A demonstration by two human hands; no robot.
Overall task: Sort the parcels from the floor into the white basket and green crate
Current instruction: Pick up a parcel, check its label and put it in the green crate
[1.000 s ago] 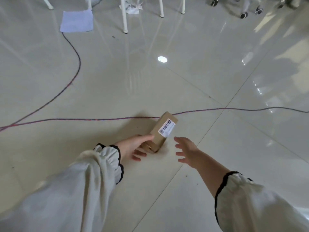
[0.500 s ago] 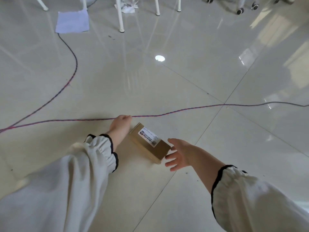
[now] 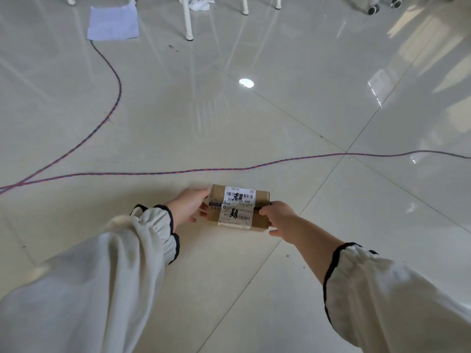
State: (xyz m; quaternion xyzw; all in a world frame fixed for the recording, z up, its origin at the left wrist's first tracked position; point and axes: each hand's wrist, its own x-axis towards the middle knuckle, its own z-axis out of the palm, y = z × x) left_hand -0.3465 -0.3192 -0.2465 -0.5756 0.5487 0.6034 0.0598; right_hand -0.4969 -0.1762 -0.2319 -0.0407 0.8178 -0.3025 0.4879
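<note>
Two hands clasp one brown parcel (image 3: 262, 220) by its ends: the left hand (image 3: 190, 206) grips the left end, the right hand (image 3: 279, 219) the right. It bears two labels, and whether it touches the floor (image 3: 229, 289) is unclear. Beyond lie one red-blue cord (image 3: 178, 171) and, farther, one paper sheet (image 3: 113, 22).
</note>
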